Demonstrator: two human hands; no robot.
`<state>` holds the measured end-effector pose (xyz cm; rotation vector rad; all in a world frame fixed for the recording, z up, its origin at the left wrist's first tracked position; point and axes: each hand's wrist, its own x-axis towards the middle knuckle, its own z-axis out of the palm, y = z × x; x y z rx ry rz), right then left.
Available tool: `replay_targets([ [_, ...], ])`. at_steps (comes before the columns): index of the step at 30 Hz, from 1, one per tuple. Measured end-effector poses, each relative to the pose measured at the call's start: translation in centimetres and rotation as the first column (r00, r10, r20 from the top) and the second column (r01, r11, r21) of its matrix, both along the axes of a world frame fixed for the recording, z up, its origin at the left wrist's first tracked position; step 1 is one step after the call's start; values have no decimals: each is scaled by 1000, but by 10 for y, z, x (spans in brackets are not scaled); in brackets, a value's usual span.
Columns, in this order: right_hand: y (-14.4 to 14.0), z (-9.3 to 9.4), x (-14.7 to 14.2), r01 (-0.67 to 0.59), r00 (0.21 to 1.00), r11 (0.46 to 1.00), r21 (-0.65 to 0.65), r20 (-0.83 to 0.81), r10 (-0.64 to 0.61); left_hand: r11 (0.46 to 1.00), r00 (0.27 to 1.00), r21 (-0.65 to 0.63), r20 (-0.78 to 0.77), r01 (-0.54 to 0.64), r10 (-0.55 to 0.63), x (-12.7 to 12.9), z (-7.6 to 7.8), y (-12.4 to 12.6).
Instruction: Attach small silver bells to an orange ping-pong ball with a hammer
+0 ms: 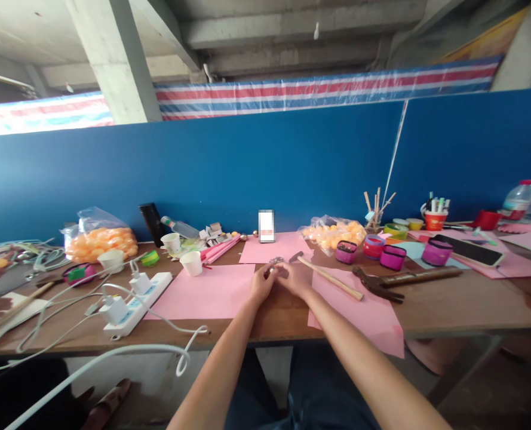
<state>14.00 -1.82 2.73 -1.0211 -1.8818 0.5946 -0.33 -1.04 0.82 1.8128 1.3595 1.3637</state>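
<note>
Head view, as I had it on my screen from afar, took in two bare forearms reaching over the brown table (287, 319). A pink sheet (359, 325) overhung the front edge on the right, and a white power strip (160, 285) with chargers plugged in lay at the left. Between the sheets, the left hand (261, 285) and right hand (294, 280) met over the tabletop. I saw the left fingers curled about a small shiny metal piece, which sat where the fingertips came together; it was too small for me to identify. The right fingers were bent in against it, though I couldn't tell whether they gripped it. Just right of the hands a light hammer (334, 279) lay with its wooden handle across the pink sheet, and beyond its end lay a claw hammer (384, 283). Farther back I made out a paper cup (191, 263), pink sticks (223, 248) and a bag of orange balls (334, 233). Behind everything on the table stood a blue partition (256, 161), with striped sheeting (292, 94) above.
</note>
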Motion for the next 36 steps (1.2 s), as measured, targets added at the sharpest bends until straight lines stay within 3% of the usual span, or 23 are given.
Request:
replay_targets([
  [15,2,-4,0,-5,1000,1000,-29,-15,4,1000,1000,-4,-7,-7,7,0,2,-1],
  [23,1,-1,-1,-5,1000,1000,-29,-28,4,1000,995,-10,100,-20,21,1,-3,3],
  [36,5,-5,0,6,998,1000,-13,-55,-6,1000,998,8,65,-15,15,1,0,1],
])
